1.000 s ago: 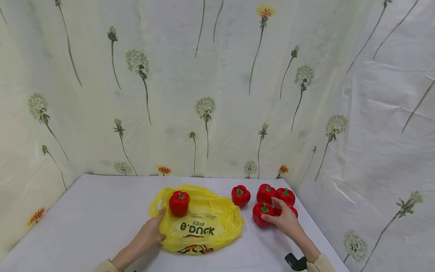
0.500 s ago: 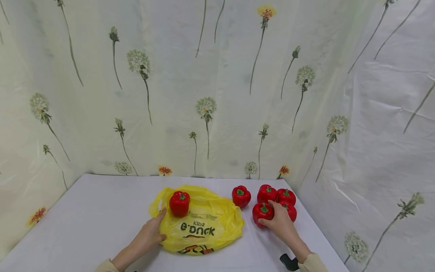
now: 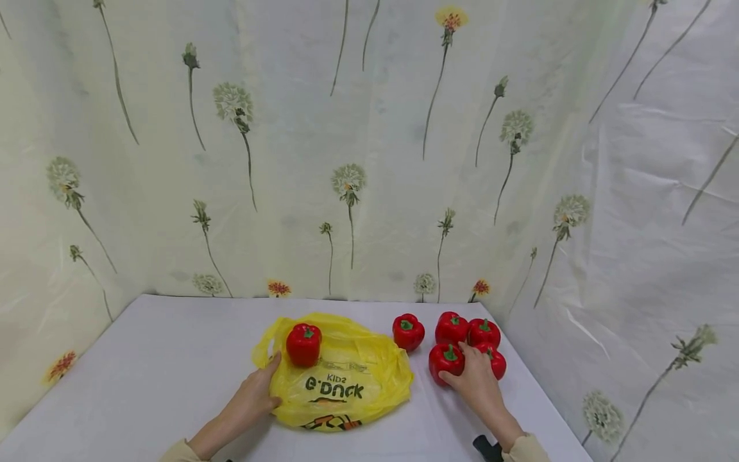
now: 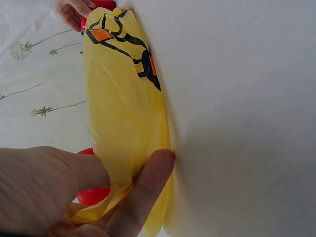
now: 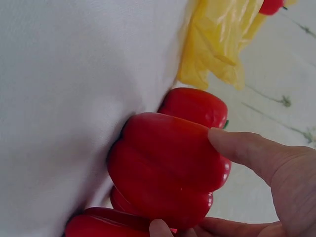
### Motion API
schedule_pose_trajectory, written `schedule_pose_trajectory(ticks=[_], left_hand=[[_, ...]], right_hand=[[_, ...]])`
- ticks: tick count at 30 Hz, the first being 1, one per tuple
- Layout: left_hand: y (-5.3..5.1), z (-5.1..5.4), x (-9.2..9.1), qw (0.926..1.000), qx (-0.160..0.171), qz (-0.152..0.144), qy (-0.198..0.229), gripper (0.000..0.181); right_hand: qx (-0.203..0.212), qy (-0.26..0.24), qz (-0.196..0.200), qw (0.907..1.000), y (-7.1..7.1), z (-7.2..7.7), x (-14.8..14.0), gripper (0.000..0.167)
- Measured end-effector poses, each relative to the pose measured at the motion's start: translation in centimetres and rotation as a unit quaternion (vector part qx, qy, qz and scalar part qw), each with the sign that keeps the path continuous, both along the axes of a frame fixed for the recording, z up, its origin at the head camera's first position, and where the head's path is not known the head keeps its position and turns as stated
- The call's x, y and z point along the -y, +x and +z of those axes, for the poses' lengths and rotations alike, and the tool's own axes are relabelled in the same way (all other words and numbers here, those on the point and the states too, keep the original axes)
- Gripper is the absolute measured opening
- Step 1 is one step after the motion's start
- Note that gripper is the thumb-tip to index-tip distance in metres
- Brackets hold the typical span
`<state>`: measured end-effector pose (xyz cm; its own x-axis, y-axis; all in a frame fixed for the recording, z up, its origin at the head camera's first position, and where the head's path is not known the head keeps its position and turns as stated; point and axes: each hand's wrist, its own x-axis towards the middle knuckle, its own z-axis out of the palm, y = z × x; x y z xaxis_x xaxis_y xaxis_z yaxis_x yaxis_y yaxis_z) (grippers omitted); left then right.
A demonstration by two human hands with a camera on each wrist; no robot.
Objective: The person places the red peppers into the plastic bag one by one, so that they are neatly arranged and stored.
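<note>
My left hand pinches the left edge of a yellow plastic bag; in the left wrist view the bag's film passes between the fingers of that hand. A red bell pepper sits on the bag's upper left part. Over on the right, my right hand grips the front pepper of a cluster. Seen from the right wrist, the thumb presses one side of this pepper and the fingers of the hand curl round the other, partly hidden.
Behind the gripped pepper are two more peppers, with another partly behind the right hand. One pepper stands apart, between bag and cluster. A flowered curtain hangs behind and right of the white table.
My right hand has moved slightly left and its fingers have come round the front pepper, which stays in about the same spot. The left hand and bag look unchanged.
</note>
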<state>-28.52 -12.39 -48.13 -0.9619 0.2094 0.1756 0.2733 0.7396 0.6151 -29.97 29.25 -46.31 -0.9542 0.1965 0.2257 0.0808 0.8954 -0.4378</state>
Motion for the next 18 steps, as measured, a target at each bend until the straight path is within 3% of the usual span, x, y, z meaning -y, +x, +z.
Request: schedule_pose_trajectory(ticks=[10,18], left_hand=[[-0.04,-0.34,0.04,1.0000,-0.009,-0.002,0.001,0.084],[-0.16,-0.17,0.02,1.0000,0.000,0.002,-0.003,0.085]], right_hand=[[0.013,0.045,-0.008,0.9989,-0.33,-0.06,0.32,0.089],[0.019,0.060,0.010,0.9979,-0.30,-0.08,0.17,0.085]])
